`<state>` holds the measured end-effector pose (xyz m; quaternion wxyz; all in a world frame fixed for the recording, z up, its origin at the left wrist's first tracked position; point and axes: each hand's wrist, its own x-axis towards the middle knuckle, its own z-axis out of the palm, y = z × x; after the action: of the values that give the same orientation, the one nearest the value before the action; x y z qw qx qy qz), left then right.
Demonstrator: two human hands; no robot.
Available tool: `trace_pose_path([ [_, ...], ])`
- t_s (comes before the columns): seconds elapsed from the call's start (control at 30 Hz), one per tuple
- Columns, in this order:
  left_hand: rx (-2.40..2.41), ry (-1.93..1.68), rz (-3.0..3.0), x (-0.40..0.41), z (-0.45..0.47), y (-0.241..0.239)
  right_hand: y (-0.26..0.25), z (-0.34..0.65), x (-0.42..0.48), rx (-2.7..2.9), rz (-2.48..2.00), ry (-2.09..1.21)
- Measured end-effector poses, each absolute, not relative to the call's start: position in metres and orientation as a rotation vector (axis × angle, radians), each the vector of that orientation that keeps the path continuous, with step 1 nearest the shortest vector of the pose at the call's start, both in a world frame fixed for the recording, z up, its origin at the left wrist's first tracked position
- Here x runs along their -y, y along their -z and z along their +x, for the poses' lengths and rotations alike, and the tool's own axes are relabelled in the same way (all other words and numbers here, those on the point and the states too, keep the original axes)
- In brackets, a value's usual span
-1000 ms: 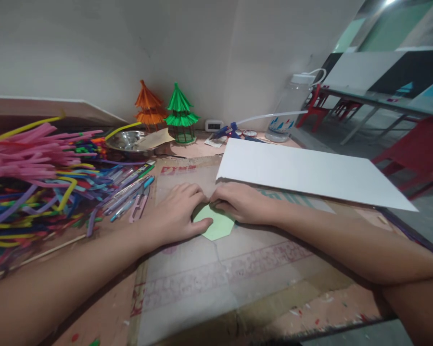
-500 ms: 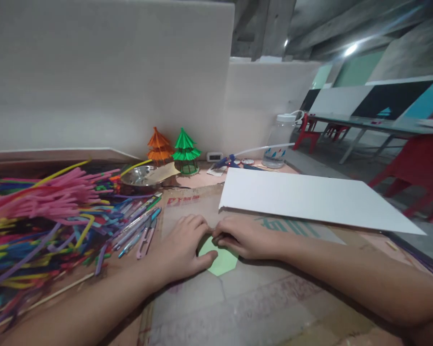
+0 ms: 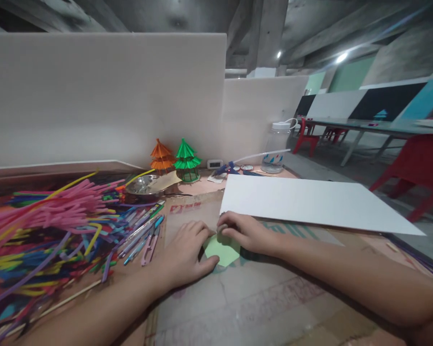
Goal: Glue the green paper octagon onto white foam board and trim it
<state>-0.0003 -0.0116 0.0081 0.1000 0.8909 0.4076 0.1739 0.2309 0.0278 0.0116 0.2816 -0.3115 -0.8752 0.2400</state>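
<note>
**Both hands on a green paper at the desk**

I see a small folded green paper lying flat on the worn cardboard that covers the middle of the desk. The left hand rests spread and flat on the paper's left part, thumb along its near edge. The right hand has its fingers curled on the far edge; I cannot tell whether they pinch it or only press it down.

Just beyond the hands lies a large white sheet. To the left lie a heap of coloured pipe cleaners and a row of pens. Further back stand a metal bowl, an orange paper pagoda and a green paper pagoda, near a pale partition. A plastic jar stands at the right. Beyond the desk are red chairs under a dim concrete ceiling.
</note>
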Motion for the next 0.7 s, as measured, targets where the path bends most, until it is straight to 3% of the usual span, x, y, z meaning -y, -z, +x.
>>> trace_pose_path([
  [0.17,-1.177,-0.616,2.622,0.014,0.001,-0.009,-0.015,0.236,-0.02,2.052,-0.797,-1.182],
  [0.3,-1.172,-0.597,2.654,0.013,0.002,-0.013,-0.026,0.245,-0.014,2.279,-0.866,-1.219],
  [0.37,-1.155,-0.537,2.694,0.012,0.001,-0.016,-0.029,0.249,-0.017,2.368,-0.856,-1.411],
  [0.67,-1.031,-0.504,2.746,0.01,-0.005,-0.018,-0.031,0.247,-0.012,1.917,-0.753,-2.086],
  [0.7,-1.004,-0.508,2.768,0.009,-0.006,-0.017,-0.034,0.246,-0.01,1.858,-0.695,-2.022],
])
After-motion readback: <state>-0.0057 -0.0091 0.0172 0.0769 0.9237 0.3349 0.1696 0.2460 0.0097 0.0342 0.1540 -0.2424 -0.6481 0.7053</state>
